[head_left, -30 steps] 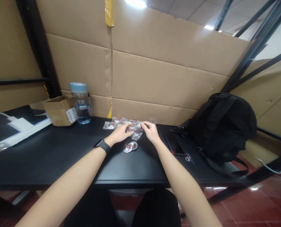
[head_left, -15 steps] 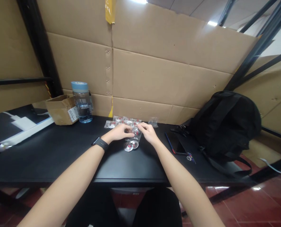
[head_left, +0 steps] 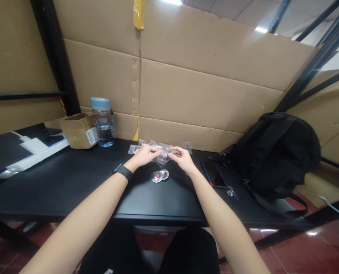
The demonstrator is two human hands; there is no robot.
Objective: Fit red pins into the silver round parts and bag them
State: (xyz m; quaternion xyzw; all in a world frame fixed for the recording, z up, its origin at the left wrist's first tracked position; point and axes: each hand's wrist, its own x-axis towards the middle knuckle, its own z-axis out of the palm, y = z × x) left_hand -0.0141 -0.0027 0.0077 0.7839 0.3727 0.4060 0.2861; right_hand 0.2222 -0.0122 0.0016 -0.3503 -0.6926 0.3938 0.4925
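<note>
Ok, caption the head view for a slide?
Left hand and right hand at clear packets on a black table, with two silver discs nearer the camera.

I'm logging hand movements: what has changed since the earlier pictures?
The right hand has shifted slightly left, and the thumb of the left hand forward. Whether either released the clear packet between them is unclear. The two overlapping discs, bottle and backpack stayed put.

It looked like a makeshift workshop booth, with a black worktop (head_left: 169,203) beneath the fingers (head_left: 155,154), brown cardboard panels (head_left: 186,91) walling it beyond them, black metal posts (head_left: 56,57) to either side and red floor tiles (head_left: 293,247) below.
</note>
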